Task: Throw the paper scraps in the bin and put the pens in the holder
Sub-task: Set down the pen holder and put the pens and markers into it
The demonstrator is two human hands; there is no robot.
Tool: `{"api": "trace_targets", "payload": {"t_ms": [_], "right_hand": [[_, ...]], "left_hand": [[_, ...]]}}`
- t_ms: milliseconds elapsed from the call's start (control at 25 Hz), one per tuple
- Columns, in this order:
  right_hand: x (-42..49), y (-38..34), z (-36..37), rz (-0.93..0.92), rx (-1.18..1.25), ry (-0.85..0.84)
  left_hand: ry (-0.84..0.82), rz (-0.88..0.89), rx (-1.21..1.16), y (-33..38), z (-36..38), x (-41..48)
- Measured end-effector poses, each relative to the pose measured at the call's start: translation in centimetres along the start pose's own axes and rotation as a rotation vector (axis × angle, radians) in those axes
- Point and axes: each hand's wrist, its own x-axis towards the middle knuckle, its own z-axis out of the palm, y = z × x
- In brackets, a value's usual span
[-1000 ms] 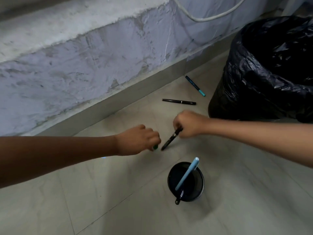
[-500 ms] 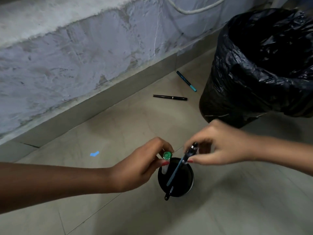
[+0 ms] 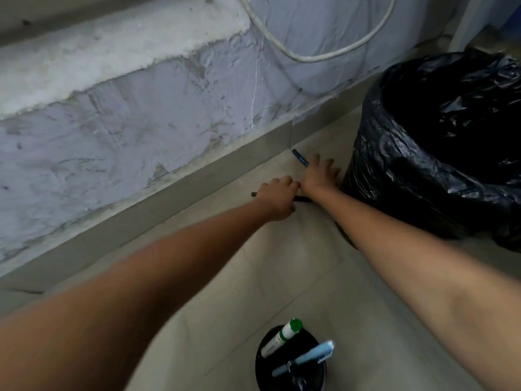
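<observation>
Tiled floor (image 3: 282,266) beside wall. Left hand (image 3: 277,197) curled over black pen (image 3: 303,198) on floor; grip unclear. Right hand (image 3: 320,173) fingers spread, touching blue pen (image 3: 299,157) near bin (image 3: 439,142). Holder (image 3: 260,362) contains several pens.

Black pen (image 3: 303,198) flat on floor; blue pen (image 3: 299,157) beside bin (image 3: 394,165).

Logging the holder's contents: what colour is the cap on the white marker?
Green; the white marker stands in the holder, clearest in the head view.
</observation>
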Motion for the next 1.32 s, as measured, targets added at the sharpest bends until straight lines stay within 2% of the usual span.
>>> {"api": "trace_targets", "payload": {"t_ms": [80, 120, 240, 320, 360, 400, 480, 560, 640, 680, 760, 800, 920, 1000, 1040, 1200, 1240, 1320], "right_hand": [[1.3, 1.0, 1.5, 0.005, -0.069, 0.013], [1.2, 1.5, 2.3, -0.038, -0.112, 0.038], [-0.6, 2.9, 4.0, -0.261, -0.29, 0.161], [-2.1, 2.9, 3.1, -0.384, -0.386, 0.118], [-2.9, 2.8, 2.3, -0.43, -0.4, 0.09], [-3.8, 2.5, 1.4, -0.463, -0.394, 0.055], [-6.4, 1.8, -0.3, -0.543, -0.297, 0.024], [-9.6, 1.2, -2.1, -0.666, -0.13, 0.039], [-13.4, 2.1, -5.3, -0.844, 0.073, 0.114], [-15.7, 2.9, -7.3, -0.95, 0.167, 0.126], [-19.6, 4.8, -10.2, -1.099, 0.281, 0.114], [-20.7, 5.9, -10.4, -1.089, 0.297, 0.09], [-20.0, 8.7, -7.9, -0.857, 0.199, -0.009], [-19.2, 10.3, -6.3, -0.729, 0.065, -0.256], [-19.4, 11.2, -5.5, -0.748, 0.039, -0.319], [-23.2, 13.4, -3.6, -0.856, 0.074, -0.292], [-24.2, 13.9, -3.0, -0.933, 0.029, -0.313], [-26.0, 15.2, -1.6, -1.187, -0.124, -0.464]], "left_hand": [[0.002, -0.039, 0.115, 0.8, 1.1, 0.7], [0.025, 0.0, 0.179, 0.9, 1.8, 0.3], [0.013, 0.208, 0.371, 0.4, 2.8, -2.7], [0.013, 0.32, 0.366, -0.5, 2.5, -5.4], [0.038, 0.333, 0.244, -1.0, 1.9, -6.9], [0.088, 0.313, 0.021, -1.3, 1.1, -8.6], [0.279, 0.231, -0.472, -1.1, -1.2, -12.5], [0.45, 0.09, -0.843, -0.2, -3.7, -16.7], [0.458, 0.041, -1.084, 1.2, -5.1, -20.5], [0.432, 0.063, -1.119, 1.9, -5.5, -22.2], [0.37, 0.138, -1.056, 2.7, -5.0, -24.4], [0.333, 0.166, -1.004, 3.0, -4.4, -25.1], [0.298, 0.122, -0.956, 3.1, -2.4, -25.7], [0.277, 0.13, -0.951, 3.1, -1.6, -25.5], [0.251, 0.154, -0.951, 3.1, -1.3, -25.3], [0.162, 0.306, -0.84, 2.6, -0.3, -25.0], [0.134, 0.373, -0.741, 2.5, -0.1, -24.9], [0.1, 0.5, -0.538, 2.0, 0.5, -24.7]]}}
